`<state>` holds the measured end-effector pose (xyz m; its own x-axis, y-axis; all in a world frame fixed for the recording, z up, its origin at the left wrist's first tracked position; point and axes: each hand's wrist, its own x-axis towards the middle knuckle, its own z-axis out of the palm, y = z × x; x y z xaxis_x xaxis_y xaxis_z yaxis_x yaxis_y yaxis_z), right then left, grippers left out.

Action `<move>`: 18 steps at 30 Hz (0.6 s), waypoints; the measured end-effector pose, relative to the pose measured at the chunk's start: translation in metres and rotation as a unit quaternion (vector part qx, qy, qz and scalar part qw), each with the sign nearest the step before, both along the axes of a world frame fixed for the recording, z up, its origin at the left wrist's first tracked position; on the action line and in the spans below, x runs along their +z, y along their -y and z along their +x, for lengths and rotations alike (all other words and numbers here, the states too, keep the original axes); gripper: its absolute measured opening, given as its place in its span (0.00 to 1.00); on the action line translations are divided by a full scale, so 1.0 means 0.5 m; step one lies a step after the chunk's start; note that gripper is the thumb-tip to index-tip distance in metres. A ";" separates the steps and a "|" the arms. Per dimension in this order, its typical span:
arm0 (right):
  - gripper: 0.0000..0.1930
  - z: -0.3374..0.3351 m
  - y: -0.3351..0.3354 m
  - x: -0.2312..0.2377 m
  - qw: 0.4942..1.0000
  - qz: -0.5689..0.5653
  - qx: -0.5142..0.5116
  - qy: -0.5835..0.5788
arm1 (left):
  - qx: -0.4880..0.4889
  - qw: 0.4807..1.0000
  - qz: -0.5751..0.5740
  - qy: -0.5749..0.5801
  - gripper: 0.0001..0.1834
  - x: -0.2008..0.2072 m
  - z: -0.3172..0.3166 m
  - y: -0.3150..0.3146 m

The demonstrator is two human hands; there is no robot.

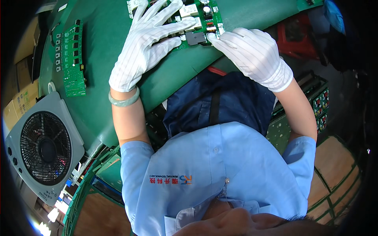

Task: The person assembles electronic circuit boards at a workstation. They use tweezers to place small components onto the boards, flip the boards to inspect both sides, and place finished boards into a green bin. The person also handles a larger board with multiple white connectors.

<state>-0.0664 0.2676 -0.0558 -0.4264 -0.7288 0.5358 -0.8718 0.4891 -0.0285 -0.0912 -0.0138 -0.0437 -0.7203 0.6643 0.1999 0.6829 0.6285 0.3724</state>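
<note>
A green circuit board (216, 17) lies at the far edge of the view, crowded with parts. White blocks, a round capacitor (207, 10) and a dark grey square block (195, 38) show on it. My left hand (143, 49), in a white striped glove, rests over the board's left part with fingers spread, covering some of it. At the board's near right corner, beside the grey block, the gloved fingertips of my right hand (252, 53) are pinched together. Whatever they hold, if anything, is hidden.
Another green board (74, 59) with a row of black parts lies to the left on the green table (100, 102). A box fan (47, 149) stands at the table's left edge. Low right, a rack (321, 102) holds boards; a red object (295, 37) sits beyond the table.
</note>
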 end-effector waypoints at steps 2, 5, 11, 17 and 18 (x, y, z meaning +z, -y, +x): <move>0.19 -0.003 -0.003 0.000 1.000 0.010 0.012 0.005 | -0.002 1.000 0.004 0.002 0.25 0.001 0.001 0.001; 0.19 0.001 -0.006 -0.006 1.000 0.004 0.003 -0.008 | -0.005 1.000 0.004 0.001 0.25 0.000 0.000 -0.003; 0.20 0.011 0.005 0.002 0.999 0.009 -0.041 -0.010 | -0.003 1.000 -0.007 -0.010 0.24 0.000 0.000 -0.001; 0.18 0.010 0.010 -0.009 0.999 -0.017 -0.025 -0.012 | -0.009 1.000 0.000 -0.012 0.25 -0.015 -0.006 0.015; 0.18 0.009 0.008 -0.009 1.000 -0.017 -0.017 -0.010 | -0.010 1.000 -0.002 -0.013 0.25 -0.014 -0.008 0.013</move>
